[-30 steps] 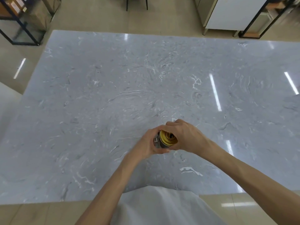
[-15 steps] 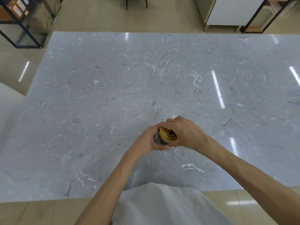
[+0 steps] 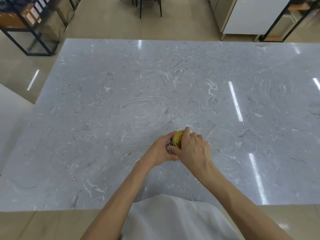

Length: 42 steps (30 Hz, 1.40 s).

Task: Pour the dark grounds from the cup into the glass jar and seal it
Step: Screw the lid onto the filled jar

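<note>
A person stands at a large grey marbled surface point(image 3: 121, 101) and looks down at two bare forearms reaching in from the bottom of the frame. Just below and right of the frame's centre, both hands meet around a small glass jar point(image 3: 169, 148), of which only a sliver shows between the fingers. The left hand point(image 3: 160, 151) is wrapped around the jar's body, gripping it. The right hand point(image 3: 194, 149) is closed over a gold metal lid point(image 3: 178, 139) on top of the jar, fingers curled round its rim. No cup is in view, and whether the jar holds any grounds cannot be told, as the hands cover it.

This looks like the sealing step. To do it well, the left hand should keep the jar steady and upright on the surface while the right hand turns the lid level, so the thread catches evenly, finishing with a firm but not forced twist.
</note>
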Each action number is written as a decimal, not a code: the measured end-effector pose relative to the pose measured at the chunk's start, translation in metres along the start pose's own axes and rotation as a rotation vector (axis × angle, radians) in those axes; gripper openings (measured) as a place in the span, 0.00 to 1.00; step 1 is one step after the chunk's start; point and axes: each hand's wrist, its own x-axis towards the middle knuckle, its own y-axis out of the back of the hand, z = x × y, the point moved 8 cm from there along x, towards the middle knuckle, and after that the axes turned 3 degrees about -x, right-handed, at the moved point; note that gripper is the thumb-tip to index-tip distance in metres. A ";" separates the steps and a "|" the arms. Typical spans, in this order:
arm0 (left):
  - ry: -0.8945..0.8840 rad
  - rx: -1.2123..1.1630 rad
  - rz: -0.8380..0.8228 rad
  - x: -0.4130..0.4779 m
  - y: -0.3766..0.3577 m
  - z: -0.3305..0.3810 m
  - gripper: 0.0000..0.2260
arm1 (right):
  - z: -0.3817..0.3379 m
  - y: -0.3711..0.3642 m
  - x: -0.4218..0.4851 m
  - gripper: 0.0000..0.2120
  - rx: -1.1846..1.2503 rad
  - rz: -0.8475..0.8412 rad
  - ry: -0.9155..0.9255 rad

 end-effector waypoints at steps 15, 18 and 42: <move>-0.035 0.058 0.002 0.000 0.002 0.001 0.37 | 0.021 0.012 -0.006 0.30 0.243 0.131 0.184; -0.026 0.059 -0.010 0.002 0.002 0.000 0.38 | 0.038 0.014 -0.004 0.28 0.225 0.178 0.070; -0.013 -0.062 -0.070 -0.004 0.027 -0.003 0.29 | -0.021 -0.012 0.003 0.21 0.568 0.295 0.528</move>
